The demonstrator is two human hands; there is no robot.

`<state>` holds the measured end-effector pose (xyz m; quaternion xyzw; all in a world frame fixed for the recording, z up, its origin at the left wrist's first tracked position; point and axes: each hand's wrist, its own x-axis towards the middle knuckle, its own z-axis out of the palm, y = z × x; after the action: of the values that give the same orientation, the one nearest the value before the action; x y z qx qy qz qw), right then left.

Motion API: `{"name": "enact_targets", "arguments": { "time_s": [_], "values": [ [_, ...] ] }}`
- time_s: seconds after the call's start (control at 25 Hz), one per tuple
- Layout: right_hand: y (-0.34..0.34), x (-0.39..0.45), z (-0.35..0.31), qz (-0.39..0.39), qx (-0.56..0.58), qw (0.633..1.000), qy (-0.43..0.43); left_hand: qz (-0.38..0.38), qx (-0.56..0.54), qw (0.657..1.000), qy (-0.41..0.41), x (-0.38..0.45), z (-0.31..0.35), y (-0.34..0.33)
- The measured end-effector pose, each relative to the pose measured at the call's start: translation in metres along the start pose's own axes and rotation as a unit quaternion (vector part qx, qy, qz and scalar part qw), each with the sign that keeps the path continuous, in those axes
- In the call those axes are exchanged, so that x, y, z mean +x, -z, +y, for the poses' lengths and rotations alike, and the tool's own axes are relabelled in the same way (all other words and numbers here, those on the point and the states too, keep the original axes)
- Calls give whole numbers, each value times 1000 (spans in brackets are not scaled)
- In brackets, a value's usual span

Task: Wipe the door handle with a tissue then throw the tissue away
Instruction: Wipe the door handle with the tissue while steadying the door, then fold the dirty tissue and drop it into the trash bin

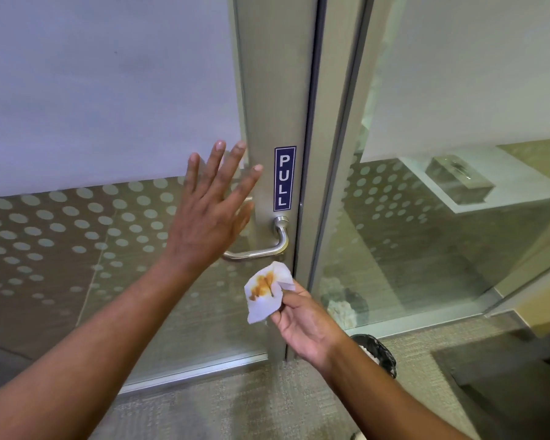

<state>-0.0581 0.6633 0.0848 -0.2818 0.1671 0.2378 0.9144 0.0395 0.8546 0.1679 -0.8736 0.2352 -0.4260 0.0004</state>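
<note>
A silver lever door handle sits on the metal door stile, under a blue PULL sign. My left hand is spread flat with fingers apart against the door, just left of the handle, and it covers the lever's left end. Just below the handle, my right hand pinches a white tissue that bears an orange-brown stain. The tissue is close to the handle and apart from it.
A bin with a black liner stands on the carpet at the foot of the door frame, partly hidden behind my right forearm. Frosted, dotted glass panels flank the door. Behind the right pane, a tissue box rests on a white counter.
</note>
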Motion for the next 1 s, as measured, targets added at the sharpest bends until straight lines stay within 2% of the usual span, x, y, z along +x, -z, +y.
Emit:
{"name": "enact_targets", "arguments": {
  "time_s": [0.12, 0.16, 0.2, 0.24, 0.32, 0.36, 0.4, 0.44, 0.48, 0.52, 0.6, 0.68, 0.76, 0.8, 0.88, 0.96, 1.0],
  "values": [
    [17, -21, -29, -39, -30, 998, 35, -6, -220, 972, 81, -24, 59, 16],
    [22, -26, -39, -47, -31, 997, 48, -20, -291, 948, 127, -29, 81, 19],
    [26, -32, -50, -52, -29, 996, 61, -45, -368, 909, 189, -30, 102, 21],
    [31, -38, -62, -55, -28, 996, 72, -81, -450, 850, 261, -28, 123, 21],
    [39, -49, -85, -48, -34, 994, 93, -164, -603, 674, 394, -21, 153, 17],
    [43, -53, -97, -44, -35, 993, 105, -210, -655, 582, 433, -17, 163, 11],
    [48, -58, -109, -42, -35, 991, 119, -247, -692, 509, 448, -14, 170, 4],
    [55, -63, -123, -38, -35, 989, 137, -273, -718, 462, 443, -10, 178, -2],
    [60, -67, -137, -34, -39, 986, 157, -290, -729, 443, 433, -5, 184, -7],
    [67, -72, -151, -27, -44, 983, 178, -301, -732, 439, 424, 2, 191, -13],
    [78, -79, -178, -5, -54, 975, 214, -312, -721, 453, 422, 19, 206, -23],
    [92, -86, -203, 24, -92, 962, 254, -296, -701, 462, 455, 38, 227, -32],
    [104, -90, -221, 76, -174, 931, 312, -268, -686, 468, 488, 55, 247, -40],
    [110, -93, -229, 100, -223, 904, 351, -260, -681, 468, 500, 62, 256, -43],
    [125, -100, -244, 129, -348, 812, 450, -254, -687, 452, 510, 74, 276, -47],
    [138, -106, -253, 129, -475, 707, 508, -246, -712, 407, 516, 84, 292, -48],
    [144, -109, -255, 125, -511, 677, 515, -239, -734, 373, 515, 87, 299, -50]
  ]
}}
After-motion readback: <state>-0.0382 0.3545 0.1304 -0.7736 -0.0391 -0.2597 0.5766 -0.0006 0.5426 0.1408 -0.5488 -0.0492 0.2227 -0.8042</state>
